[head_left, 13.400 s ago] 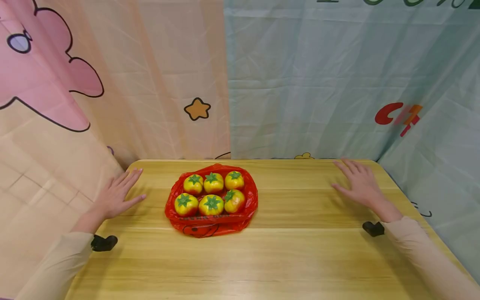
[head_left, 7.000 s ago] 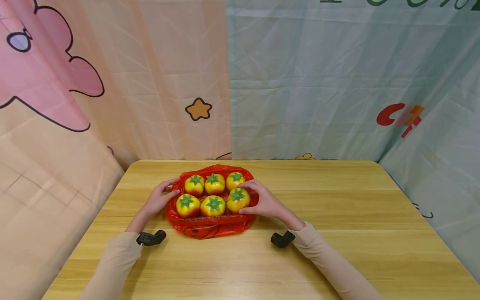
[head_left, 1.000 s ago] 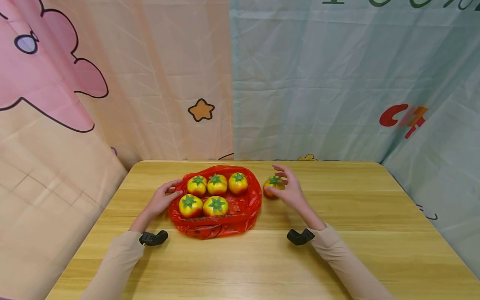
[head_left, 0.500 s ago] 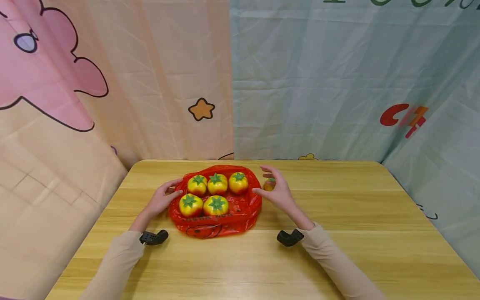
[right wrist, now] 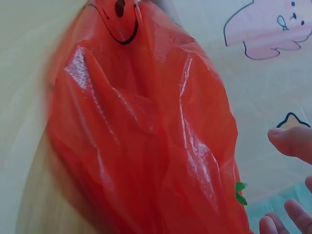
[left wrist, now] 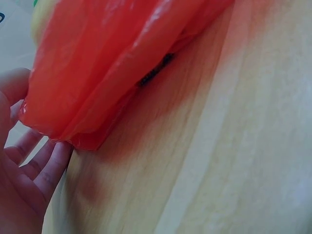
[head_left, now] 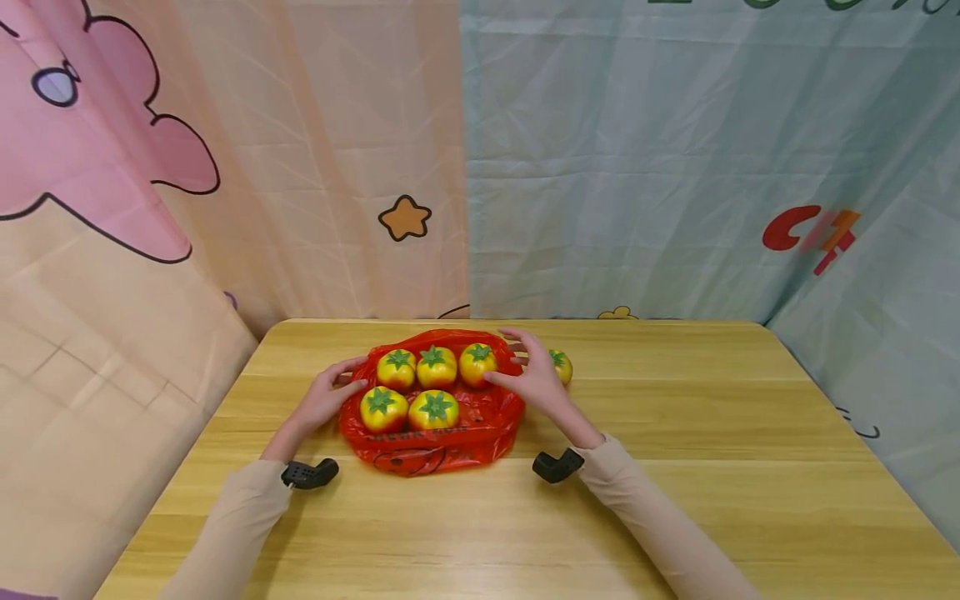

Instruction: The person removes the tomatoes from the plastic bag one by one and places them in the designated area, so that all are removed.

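Note:
A red plastic bag (head_left: 480, 417), its mouth spread wide, lies on the table with several yellow-red tomatoes in it, each with a green star-shaped top. My left hand (head_left: 322, 400) holds the bag's left rim; the left wrist view has the red film between thumb and fingers. Over the bag's right rim hovers my right hand (head_left: 536, 375), thumb and fingers spread, nothing in its grasp. The thumb tip is close to the back-right tomato (head_left: 477, 363); whether it touches cannot be told. One loose tomato (head_left: 562, 367) sits right of the bag, partly hidden behind the right hand.
The wooden table (head_left: 712, 467) stretches to the right and in front of the bag. A printed curtain (head_left: 600, 167) hangs close behind its back edge. A black wrist camera (head_left: 557, 467) sits at the right cuff, another (head_left: 311, 474) at the left.
One tomato passed from the bag's front-right spot to the table on the right. Over the last second my right hand left it and moved left to the bag. The left hand stayed put.

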The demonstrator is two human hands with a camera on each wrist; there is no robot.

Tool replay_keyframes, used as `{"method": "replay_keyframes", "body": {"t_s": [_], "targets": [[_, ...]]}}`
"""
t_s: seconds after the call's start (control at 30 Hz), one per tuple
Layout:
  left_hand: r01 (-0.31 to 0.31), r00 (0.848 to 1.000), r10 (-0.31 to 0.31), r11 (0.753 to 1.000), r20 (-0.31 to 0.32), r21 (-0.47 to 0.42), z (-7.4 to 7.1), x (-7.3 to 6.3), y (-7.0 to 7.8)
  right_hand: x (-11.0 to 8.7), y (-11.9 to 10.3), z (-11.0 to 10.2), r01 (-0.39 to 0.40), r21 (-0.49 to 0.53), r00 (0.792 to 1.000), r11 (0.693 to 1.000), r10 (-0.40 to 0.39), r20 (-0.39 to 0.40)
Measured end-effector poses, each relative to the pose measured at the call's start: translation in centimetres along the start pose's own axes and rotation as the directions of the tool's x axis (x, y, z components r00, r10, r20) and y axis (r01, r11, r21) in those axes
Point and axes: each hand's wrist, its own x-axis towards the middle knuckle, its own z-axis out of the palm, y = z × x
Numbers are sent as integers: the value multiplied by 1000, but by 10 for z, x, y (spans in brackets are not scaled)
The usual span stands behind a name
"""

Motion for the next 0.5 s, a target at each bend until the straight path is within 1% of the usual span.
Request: {"method": "replay_keyframes", "body": {"t_s": [0.1,0.17,0.5], "targets": [[-6,1000,6,1000,-4,4,1,6,-14,5,1,4,11,-21,1000,1000,-11,3],[-13,1000,13,1000,-10,7,1,7,-18,7,2,5,12,-32,1000,999,-11,7],[-21,999,21,1000,-24,19,1,8,-22,14,4,11,-34,-90,999,995,37,27]]}}
